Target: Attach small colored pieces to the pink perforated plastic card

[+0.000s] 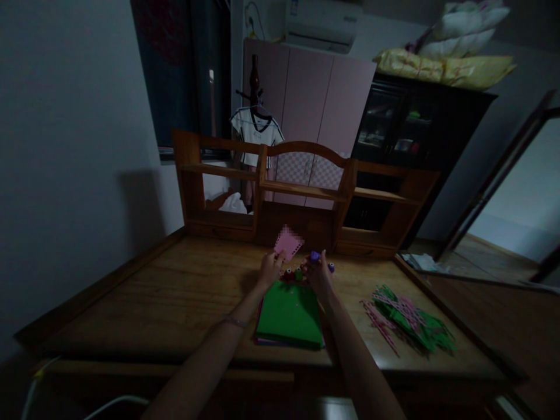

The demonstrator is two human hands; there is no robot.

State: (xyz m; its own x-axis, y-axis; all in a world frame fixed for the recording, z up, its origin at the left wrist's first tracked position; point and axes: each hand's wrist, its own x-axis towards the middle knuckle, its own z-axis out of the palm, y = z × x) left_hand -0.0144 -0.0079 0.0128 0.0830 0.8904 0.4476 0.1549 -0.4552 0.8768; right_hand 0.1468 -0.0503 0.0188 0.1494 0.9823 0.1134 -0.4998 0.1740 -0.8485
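Observation:
My left hand (272,266) pinches a pink square sheet (289,244) by its lower corner; rows of small dark marks or holes run along its edges. In my right hand (318,271) is a small purple object (315,256), held up at the fingertips; its exact kind does not show. Below both hands lies a stack of sheets with a green sheet (289,315) on top, dotted with tiny pink bits. Just beyond it stand a small red object (288,273) and a green one (298,273). Another purple object (331,268) with a white spot sits right of my right hand.
Green and pink cut strips (411,321) lie heaped at the right of the wooden desk (188,291). A wooden shelf unit (306,189) stands along the desk's back edge. A white cable (118,400) runs at the lower left.

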